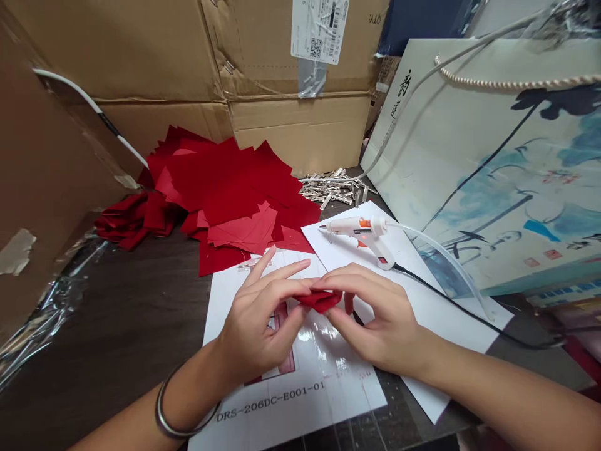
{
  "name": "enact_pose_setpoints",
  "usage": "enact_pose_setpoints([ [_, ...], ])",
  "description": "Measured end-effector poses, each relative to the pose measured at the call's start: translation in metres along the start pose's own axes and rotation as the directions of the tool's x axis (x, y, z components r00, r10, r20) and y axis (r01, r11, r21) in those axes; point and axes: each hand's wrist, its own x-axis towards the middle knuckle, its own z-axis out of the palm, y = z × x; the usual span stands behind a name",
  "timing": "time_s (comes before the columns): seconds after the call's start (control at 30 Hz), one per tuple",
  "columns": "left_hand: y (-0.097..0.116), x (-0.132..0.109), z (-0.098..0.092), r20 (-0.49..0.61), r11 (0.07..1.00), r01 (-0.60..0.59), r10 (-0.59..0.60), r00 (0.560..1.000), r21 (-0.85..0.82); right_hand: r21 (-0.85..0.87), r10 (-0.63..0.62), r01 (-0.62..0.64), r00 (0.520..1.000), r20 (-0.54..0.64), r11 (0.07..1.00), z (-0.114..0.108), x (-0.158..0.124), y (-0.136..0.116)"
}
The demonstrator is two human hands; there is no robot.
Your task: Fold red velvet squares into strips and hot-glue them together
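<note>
Both our left hand [260, 319] and right hand [382, 313] pinch, fingers narrowed, a folded red piece [320, 300] above the printed sheet [328, 401]. We judge it part-shaped; gathered red bundles [134, 219] sit leftward, while many flat red pieces [225, 181] lie unfolded.

The dark, wood-grained surface [154, 313] carries a spread heap of red fabric pieces [230, 175], with a bunch of folded red cloth [126, 219] to its left. By the heap's far right edge lie silver metal clips [340, 188]; nearer, a printed sheet [347, 398] and a white sheet [338, 254] lie flat.
</note>
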Motion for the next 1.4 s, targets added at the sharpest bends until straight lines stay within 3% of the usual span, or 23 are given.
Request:
enact_pose_setpoints([
  [0.17,0.0,0.003,0.001,-0.034,0.999,-0.013,0.012,0.999,-0.03,0.112,0.077,-0.074,0.997,-0.017,0.991,-0.003,0.003,-0.002],
  [0.57,0.013,-0.002,0.001,-0.072,0.996,0.055,-0.06,0.996,-0.068,0.143,0.057,-0.059,0.998,0.019,0.988,-0.002,-0.001,0.0],
  [0.8,0.02,-0.003,0.004,-0.063,0.95,0.268,-0.281,0.958,-0.161,0.16,0.123,-0.127,0.992,0.035,0.979,-0.002,0.001,-0.002],
  [0.9,0.022,-0.003,0.005,-0.057,0.936,0.305,-0.319,0.946,-0.174,0.173,0.148,-0.145,0.989,-0.004,0.974,0.0,0.0,-0.003],
  [1.03,0.021,-0.003,0.007,-0.091,0.944,0.273,-0.294,0.952,-0.187,0.178,0.168,-0.156,0.984,-0.055,0.972,0.001,-0.003,-0.003],
  [1.23,0.018,-0.003,0.005,-0.196,0.965,0.122,-0.169,0.966,-0.232,0.136,0.027,-0.017,0.997,-0.069,0.991,0.0,-0.003,-0.003],
  [1.4,0.018,-0.003,0.005,-0.226,0.969,0.091,-0.144,0.963,-0.228,0.104,-0.024,0.032,0.996,-0.081,0.994,0.0,-0.001,-0.005],
])
